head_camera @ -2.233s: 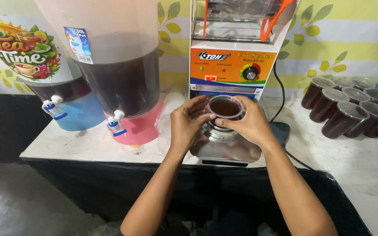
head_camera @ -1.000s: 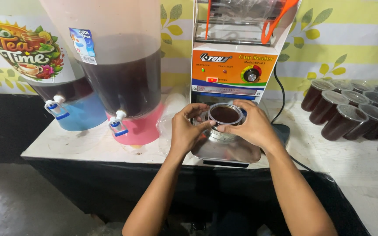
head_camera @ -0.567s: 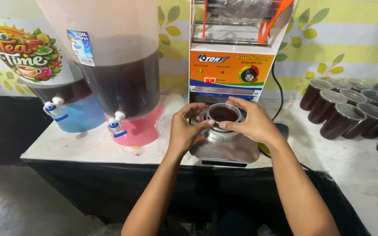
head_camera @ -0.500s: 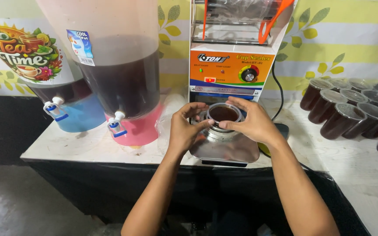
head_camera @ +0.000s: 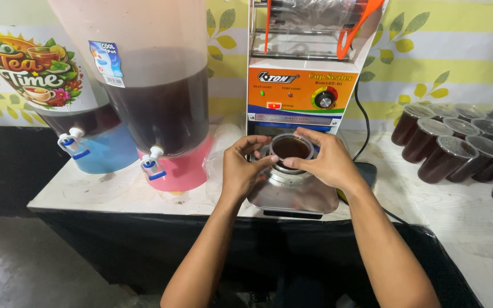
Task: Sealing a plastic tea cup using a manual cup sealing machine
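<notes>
Both hands cup one clear plastic cup (head_camera: 291,148) of dark drink, seated in the steel tray (head_camera: 295,197) of the sealing machine (head_camera: 306,85); left hand (head_camera: 241,171) curls against its left side, right hand (head_camera: 326,162) pinches its right rim. Left of the machine stand a blue-based dispenser (head_camera: 81,131) and a pink-based dispenser (head_camera: 164,114), tops cut off. Right of it, filled cups (head_camera: 446,145) crowd the tabletop (head_camera: 115,197), the outermost cut off by the frame

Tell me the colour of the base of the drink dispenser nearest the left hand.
Pink: the dispenser base is pink, with a white and blue tap, seen in the head view.
</notes>
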